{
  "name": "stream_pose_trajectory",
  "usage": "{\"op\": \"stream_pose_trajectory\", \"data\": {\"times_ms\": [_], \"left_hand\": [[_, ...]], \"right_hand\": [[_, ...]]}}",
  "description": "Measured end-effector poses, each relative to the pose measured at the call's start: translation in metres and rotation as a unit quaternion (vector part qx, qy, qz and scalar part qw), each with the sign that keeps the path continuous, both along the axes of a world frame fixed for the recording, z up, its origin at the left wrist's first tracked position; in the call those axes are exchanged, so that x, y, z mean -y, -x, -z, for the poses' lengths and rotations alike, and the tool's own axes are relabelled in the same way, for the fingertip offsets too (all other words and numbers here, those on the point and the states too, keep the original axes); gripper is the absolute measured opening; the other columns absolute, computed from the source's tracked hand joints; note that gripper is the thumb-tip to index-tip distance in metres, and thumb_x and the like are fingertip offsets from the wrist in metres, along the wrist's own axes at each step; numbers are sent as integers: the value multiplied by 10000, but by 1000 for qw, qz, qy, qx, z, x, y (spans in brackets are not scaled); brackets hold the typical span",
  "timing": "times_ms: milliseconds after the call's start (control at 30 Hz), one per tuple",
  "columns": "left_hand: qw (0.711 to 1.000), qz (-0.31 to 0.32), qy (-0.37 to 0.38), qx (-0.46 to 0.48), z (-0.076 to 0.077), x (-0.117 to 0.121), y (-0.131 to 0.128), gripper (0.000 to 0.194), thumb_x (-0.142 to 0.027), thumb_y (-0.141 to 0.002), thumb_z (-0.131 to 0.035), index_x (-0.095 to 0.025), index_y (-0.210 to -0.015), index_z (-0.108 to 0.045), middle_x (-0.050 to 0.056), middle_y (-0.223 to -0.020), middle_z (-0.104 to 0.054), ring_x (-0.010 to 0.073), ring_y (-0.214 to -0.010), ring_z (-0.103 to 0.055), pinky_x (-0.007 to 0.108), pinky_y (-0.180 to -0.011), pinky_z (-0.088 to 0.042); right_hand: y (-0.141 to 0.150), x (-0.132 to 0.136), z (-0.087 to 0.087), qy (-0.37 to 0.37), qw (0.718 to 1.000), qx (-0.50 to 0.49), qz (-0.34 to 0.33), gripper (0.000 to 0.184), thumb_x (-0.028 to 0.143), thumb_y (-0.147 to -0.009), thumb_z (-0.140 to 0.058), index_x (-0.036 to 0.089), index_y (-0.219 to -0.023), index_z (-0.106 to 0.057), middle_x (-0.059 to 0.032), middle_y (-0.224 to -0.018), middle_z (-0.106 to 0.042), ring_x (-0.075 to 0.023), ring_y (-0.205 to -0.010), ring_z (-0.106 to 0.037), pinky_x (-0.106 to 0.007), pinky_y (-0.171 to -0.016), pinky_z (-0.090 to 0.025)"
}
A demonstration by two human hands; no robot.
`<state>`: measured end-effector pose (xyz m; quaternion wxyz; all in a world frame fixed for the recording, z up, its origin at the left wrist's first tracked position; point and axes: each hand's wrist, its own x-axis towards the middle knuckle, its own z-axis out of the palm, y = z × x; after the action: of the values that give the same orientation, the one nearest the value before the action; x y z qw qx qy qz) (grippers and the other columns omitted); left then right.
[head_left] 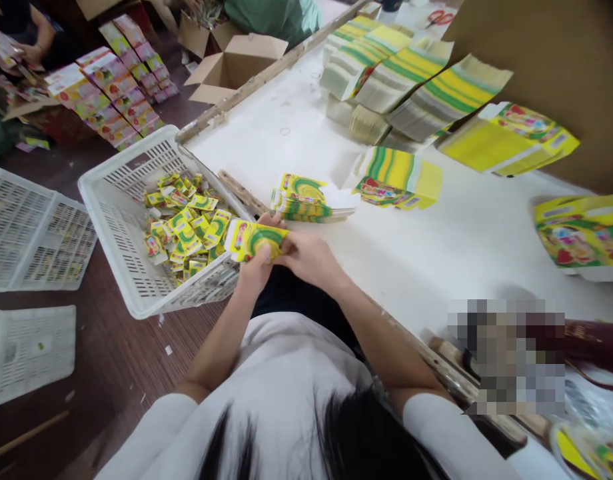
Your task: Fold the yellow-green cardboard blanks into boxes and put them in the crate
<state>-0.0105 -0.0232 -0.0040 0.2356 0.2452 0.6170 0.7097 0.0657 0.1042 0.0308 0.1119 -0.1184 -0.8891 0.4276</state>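
Observation:
Both my hands hold a yellow-green printed carton (259,241) over the near corner of the basket. My left hand (257,267) grips it from below, thumb across its printed face. At its right end my right hand (309,259) pinches the edge with bent fingers. A white plastic basket (136,293) stands to the left, with many small yellow-green packets (186,230) heaped inside. Just beyond my hands, a small stack of flat cartons (304,198) lies on the white table (266,133). Whether the carton has anything inside is hidden.
Tall bundles of flat cartons (411,67) stand at the back of the table, with more cartons (581,233) to the right. An open cardboard box (241,63) and stacked pink boxes (116,93) sit beyond. Other baskets (36,227) stand left. Another person's hand (31,53) shows top left.

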Motion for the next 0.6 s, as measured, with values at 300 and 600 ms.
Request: {"op": "stream_pose_trajectory", "data": {"times_ms": [300, 600], "left_hand": [[978, -169, -80, 95, -20, -5, 9, 749, -831, -878, -82, -239, -899, -540, 5, -712, -493, 116, -608, -516, 306, -701, -539], [968, -234, -83, 29, -3, 6, 7, 431, -627, -737, -760, -232, -786, -591, -37, -754, -607, 105, -693, -591, 245, -700, -512]], "right_hand": [[-9, 45, 6, 295, 954, -57, -8, 398, 478, -716, -792, 232, -848, -508, 37, -754, -589, -138, -656, -543, -288, -608, -475], [-14, 25, 7, 188, 972, -134, 44, 119, 253, -824, -672, 216, -722, -623, 5, -725, -561, -145, -646, -534, -300, -608, -444]]}}
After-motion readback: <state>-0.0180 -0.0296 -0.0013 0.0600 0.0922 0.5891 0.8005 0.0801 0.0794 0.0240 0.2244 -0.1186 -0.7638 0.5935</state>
